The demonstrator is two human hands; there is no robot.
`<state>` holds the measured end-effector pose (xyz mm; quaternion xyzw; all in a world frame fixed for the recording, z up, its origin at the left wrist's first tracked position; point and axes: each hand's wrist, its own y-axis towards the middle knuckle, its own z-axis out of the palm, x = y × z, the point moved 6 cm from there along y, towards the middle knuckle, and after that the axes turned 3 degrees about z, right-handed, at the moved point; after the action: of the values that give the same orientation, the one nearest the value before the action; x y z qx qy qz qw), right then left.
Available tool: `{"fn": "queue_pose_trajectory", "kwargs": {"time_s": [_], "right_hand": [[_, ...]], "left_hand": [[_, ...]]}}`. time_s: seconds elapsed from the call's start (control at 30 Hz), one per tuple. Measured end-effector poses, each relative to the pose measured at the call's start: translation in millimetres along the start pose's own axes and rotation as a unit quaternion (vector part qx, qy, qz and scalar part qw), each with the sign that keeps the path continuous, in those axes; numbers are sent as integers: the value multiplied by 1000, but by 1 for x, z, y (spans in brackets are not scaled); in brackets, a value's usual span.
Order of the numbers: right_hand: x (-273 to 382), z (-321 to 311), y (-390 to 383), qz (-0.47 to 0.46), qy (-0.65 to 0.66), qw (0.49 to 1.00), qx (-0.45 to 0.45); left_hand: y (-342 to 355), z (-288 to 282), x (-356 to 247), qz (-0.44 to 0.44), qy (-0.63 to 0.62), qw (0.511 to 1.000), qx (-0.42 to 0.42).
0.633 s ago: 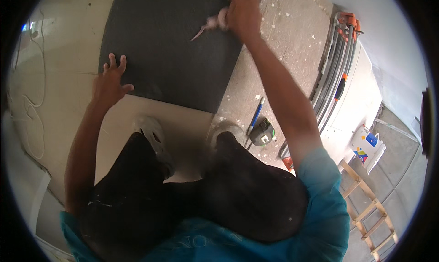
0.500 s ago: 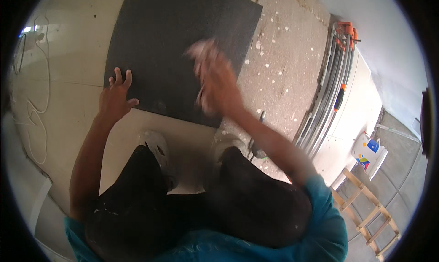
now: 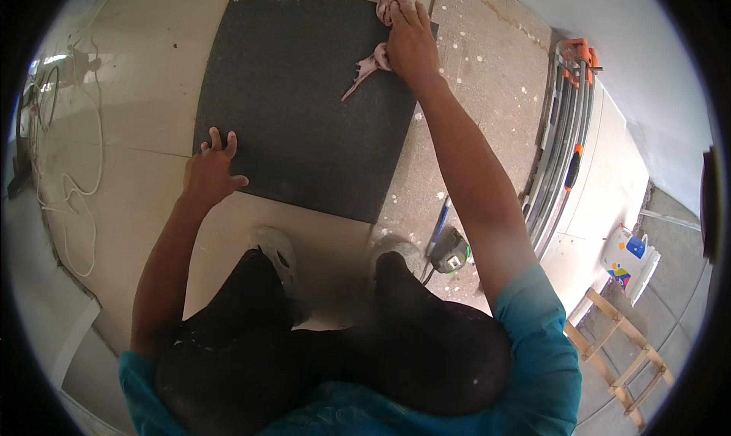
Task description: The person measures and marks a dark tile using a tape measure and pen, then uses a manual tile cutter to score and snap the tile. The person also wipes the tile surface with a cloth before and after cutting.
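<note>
A dark grey square tile or board lies on the beige tiled floor in front of my feet. My left hand rests on its lower left edge, fingers spread. Near its upper right corner my right hand presses on a crumpled pink-white cloth, with ends trailing out from under my fingers and palm. A blue pencil-like item and a grey-green tape measure lie beside my right foot.
A long rail tool with orange ends, probably a cutter, lies at the right near a white wall. A white bucket and a wooden ladder-like frame are at the lower right. A loose white cable runs along the left.
My right hand swept down across the dark board with the cloth and is back at the upper right. My left hand stays on the edge; the whole view has shifted slightly.
</note>
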<state>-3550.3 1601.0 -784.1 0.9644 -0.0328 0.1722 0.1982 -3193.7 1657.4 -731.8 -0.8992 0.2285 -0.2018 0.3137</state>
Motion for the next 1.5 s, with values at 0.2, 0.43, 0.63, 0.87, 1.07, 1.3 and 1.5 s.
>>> {"fn": "queue_pose_trajectory", "kwargs": {"time_s": [0.2,0.43,0.63,0.87,1.07,1.3,1.5], "right_hand": [[27,-44,-100,99,78,987,103],[58,-55,-163,38,-27,974,221],[-28,-37,-54,88,-32,995,40],[46,-30,-134,-17,-151,964,220],[20,-31,-161,148,-1,980,136],[-39,-57,-56,195,10,980,42],[-20,-24,-131,82,-11,995,56]], "left_hand": [[-9,25,-14,29,-20,999,-28],[-3,6,-35,51,-3,998,20],[-1,18,-28,45,-20,999,-7],[-10,28,-17,18,-33,999,-19],[10,27,-40,37,-9,999,3],[-1,46,-47,37,-33,999,-20],[4,46,-38,49,-21,997,-52]]}}
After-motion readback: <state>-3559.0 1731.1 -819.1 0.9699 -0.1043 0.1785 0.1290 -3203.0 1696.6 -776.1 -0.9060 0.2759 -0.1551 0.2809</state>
